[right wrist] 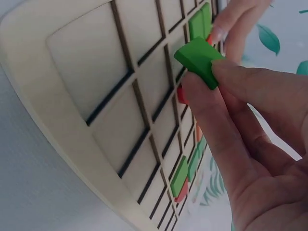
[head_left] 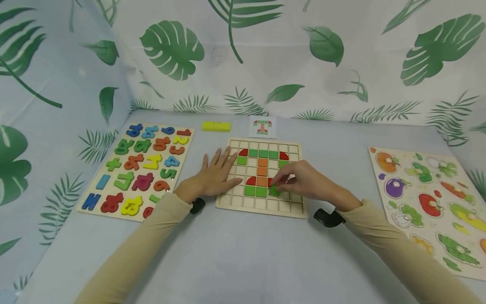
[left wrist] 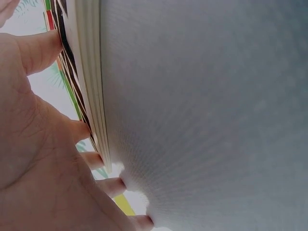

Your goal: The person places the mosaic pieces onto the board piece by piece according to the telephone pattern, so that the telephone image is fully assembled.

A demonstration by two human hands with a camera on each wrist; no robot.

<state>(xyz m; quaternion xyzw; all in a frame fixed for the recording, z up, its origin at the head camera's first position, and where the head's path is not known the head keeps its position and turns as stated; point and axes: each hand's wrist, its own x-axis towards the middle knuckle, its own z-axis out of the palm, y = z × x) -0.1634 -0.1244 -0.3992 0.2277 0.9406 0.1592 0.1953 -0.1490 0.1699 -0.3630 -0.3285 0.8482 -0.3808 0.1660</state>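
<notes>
A wooden grid board lies in the middle of the table. Coloured tiles fill some of its cells: green squares, an orange column and red rounded pieces. My right hand pinches a green square tile between thumb and fingers, tilted over the grid's lower part, beside two seated green tiles. In the right wrist view the tile is raised from the board. With fingers spread, my left hand rests at the board's left edge; its thumb reaches onto the grid.
A small pattern card stands behind the board, with a yellow block to its left. On the left lies a number puzzle board. A vegetable puzzle board lies on the right. A leaf-print cloth hangs behind.
</notes>
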